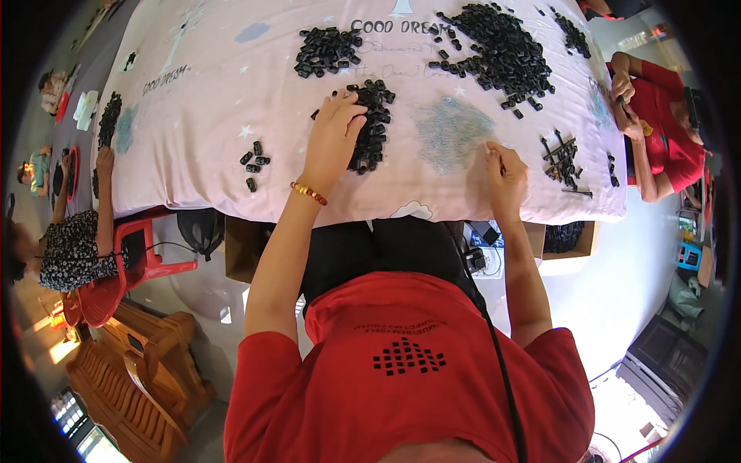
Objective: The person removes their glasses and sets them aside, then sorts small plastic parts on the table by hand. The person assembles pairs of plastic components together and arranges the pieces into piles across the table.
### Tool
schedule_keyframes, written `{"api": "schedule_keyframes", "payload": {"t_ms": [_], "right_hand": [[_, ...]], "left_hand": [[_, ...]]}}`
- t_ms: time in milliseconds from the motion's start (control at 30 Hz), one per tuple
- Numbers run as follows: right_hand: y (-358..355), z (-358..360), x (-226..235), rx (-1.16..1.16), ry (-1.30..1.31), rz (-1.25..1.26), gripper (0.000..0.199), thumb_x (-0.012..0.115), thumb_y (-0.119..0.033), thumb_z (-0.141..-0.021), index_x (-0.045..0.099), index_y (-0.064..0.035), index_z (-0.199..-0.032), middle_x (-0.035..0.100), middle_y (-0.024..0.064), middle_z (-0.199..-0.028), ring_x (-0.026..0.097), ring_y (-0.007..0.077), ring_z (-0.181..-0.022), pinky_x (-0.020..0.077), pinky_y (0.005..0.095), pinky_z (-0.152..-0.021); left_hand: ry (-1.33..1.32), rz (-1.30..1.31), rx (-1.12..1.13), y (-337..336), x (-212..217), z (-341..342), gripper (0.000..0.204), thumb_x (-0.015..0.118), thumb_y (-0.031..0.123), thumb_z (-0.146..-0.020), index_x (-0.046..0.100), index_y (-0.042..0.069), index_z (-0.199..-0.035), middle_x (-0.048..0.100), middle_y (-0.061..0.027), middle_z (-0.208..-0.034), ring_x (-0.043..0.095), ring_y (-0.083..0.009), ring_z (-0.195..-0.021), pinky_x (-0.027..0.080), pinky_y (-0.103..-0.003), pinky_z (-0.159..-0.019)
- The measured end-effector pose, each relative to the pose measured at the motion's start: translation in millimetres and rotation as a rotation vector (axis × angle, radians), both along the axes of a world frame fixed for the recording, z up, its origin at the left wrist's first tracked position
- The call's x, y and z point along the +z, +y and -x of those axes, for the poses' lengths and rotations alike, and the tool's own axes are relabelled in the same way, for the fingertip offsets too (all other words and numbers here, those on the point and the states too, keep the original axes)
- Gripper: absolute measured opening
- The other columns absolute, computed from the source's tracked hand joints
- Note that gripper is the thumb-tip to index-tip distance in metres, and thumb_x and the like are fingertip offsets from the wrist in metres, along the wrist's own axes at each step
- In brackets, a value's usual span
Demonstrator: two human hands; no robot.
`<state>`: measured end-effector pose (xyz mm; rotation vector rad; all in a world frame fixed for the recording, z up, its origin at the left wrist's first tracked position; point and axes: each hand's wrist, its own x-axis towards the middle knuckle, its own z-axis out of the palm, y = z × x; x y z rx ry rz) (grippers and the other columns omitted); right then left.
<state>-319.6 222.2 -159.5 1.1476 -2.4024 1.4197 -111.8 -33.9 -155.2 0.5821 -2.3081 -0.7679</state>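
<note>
My left hand (pixel 333 133) rests on a pile of small black cylindrical plastic pieces (pixel 374 127) in the middle of the cloth-covered table, its fingers stretched and slightly apart over the pile's left side. Nothing held shows in it. To the right, close above the cloth, my right hand (pixel 507 174) is closed, thumb and fingers pressed together. Whatever they may hold is too small or hidden to make out. Several loose black pieces (pixel 253 162) lie left of my left wrist. Right of my right hand is a small heap of long, thin black parts (pixel 562 158).
A large black heap (pixel 505 58) and a smaller one (pixel 328 52) lie farther back on the pale pink cloth (pixel 208 147). One person in red (pixel 668 116) works at the right edge, another in a patterned top (pixel 81 251) at the left. Cardboard boxes (pixel 245 251) stand below.
</note>
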Motion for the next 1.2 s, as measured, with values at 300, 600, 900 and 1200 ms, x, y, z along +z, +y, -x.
{"api": "schedule_keyframes", "payload": {"t_ms": [300,600,900,1200], "right_hand": [[4.6,2.5,5.0,0.02,-0.014,-0.103,0.016,0.062,-0.001,-0.092,0.073,0.0015,-0.104,0.07,0.0124,-0.083,0.061,0.0153,-0.069,0.0466,0.0295,-0.063],[2.1,-3.5,1.9,-0.041,-0.061,-0.107,0.011,0.065,-0.009,-0.092,0.074,-0.0083,-0.099,0.061,0.0035,-0.074,0.059,0.021,-0.074,0.0403,0.0349,-0.083],[2.5,-2.4,1.8,-0.039,-0.052,-0.118,0.012,0.064,-0.01,-0.093,0.074,-0.0091,-0.1,0.061,0.0033,-0.076,0.059,0.0215,-0.078,0.0388,0.0355,-0.087],[0.7,-0.9,5.2,-0.018,0.005,-0.118,0.012,0.064,-0.006,-0.092,0.073,-0.0037,-0.1,0.064,0.0076,-0.076,0.059,0.0202,-0.069,0.0424,0.0338,-0.074]], "left_hand": [[0.031,0.096,0.01,-3.0,21.2,14.3,0.018,0.068,0.015,-0.091,0.069,0.008,-0.108,0.068,-0.0145,-0.122,0.058,-0.0365,-0.124,0.041,-0.049,-0.11],[-0.12,0.222,-0.166,-30.7,13.3,69.5,0.019,0.069,0.02,-0.087,0.072,0.008,-0.102,0.069,-0.0095,-0.11,0.061,-0.0328,-0.104,0.05,-0.042,-0.093],[-0.165,0.244,-0.247,-23.0,24.6,51.0,0.011,0.071,0.014,-0.084,0.07,0.01,-0.095,0.067,-0.0053,-0.099,0.061,-0.0286,-0.097,0.049,-0.041,-0.088],[-0.296,0.241,-0.256,-4.2,38.3,26.6,0.012,0.07,0.012,-0.086,0.069,0.009,-0.097,0.069,-0.0065,-0.101,0.06,-0.0296,-0.101,0.044,-0.044,-0.093]]}}
